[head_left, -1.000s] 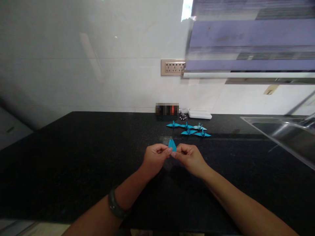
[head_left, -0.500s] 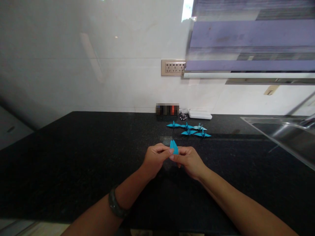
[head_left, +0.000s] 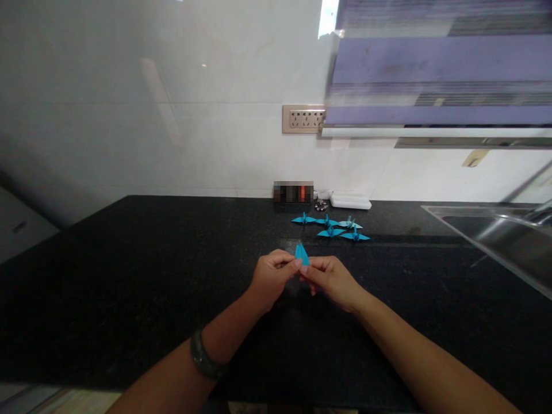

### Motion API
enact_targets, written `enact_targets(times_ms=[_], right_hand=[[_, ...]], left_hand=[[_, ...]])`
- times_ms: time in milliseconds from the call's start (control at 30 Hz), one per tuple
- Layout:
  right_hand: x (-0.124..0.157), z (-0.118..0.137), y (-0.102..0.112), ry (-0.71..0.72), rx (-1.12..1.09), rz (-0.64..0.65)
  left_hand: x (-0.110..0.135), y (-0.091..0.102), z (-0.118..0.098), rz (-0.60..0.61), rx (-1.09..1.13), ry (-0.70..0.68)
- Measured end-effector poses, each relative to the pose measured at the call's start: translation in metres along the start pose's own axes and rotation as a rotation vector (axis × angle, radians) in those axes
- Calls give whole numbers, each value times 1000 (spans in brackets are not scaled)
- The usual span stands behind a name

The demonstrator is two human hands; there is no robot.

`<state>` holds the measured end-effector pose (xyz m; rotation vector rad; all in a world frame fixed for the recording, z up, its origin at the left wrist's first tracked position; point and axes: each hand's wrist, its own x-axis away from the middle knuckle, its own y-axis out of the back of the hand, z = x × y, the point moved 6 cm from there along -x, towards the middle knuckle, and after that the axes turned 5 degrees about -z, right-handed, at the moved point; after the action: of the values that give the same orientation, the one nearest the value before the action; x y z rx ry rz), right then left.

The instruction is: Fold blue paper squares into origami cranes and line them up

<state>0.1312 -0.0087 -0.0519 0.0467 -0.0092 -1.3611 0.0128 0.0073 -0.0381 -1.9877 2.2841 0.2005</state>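
Observation:
A small piece of folded blue paper (head_left: pixel 302 255) with a pointed top is pinched between my two hands above the dark counter. My left hand (head_left: pixel 275 278) grips its lower left side with thumb and fingers. From the other side, my right hand (head_left: pixel 331 280) pinches its lower right edge, the thumb near the left thumb. The fingers cover the paper's lower part. Behind the hands, several blue paper cranes (head_left: pixel 331 232) sit in two short rows, and one paler crane (head_left: pixel 350 223) is at the back right of them.
Against the wall stand a blurred-out dark box (head_left: pixel 294 192), a small beaded item (head_left: pixel 321 205) and a white oblong object (head_left: pixel 351 200). A metal sink (head_left: pixel 513 241) is set into the black counter (head_left: pixel 129 287) at right. A socket panel (head_left: pixel 303 119) is on the wall.
The folded paper has shifted slightly left and tilted a little. My right thumb and fingers have changed position slightly on its lower edge; the cranes have stayed put.

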Motion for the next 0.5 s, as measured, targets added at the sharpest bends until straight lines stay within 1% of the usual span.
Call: enact_targets(times_ms=[33,100,167,233,300,400,500], right_hand=[[-1,0,2,-3,-7,-30],[-2,-1,8,-1,-42,-134],[-3,-2,12,-1,-93,-204],[-4,-4,13,-15,-146,-228],[-5,-6,14,-40,-201,-240],[-5,-8,14,-66,-277,-261],[-5,-8,13,-77,-295,-250]], left_hand=[[0,1,0,-12,-9,-2],[0,2,1,-28,-15,27],[0,1,5,-6,-12,84],[1,-2,10,25,-13,135],[1,-5,14,69,-24,153],[2,-10,16,144,-38,131],[2,-11,16,159,-64,110]])
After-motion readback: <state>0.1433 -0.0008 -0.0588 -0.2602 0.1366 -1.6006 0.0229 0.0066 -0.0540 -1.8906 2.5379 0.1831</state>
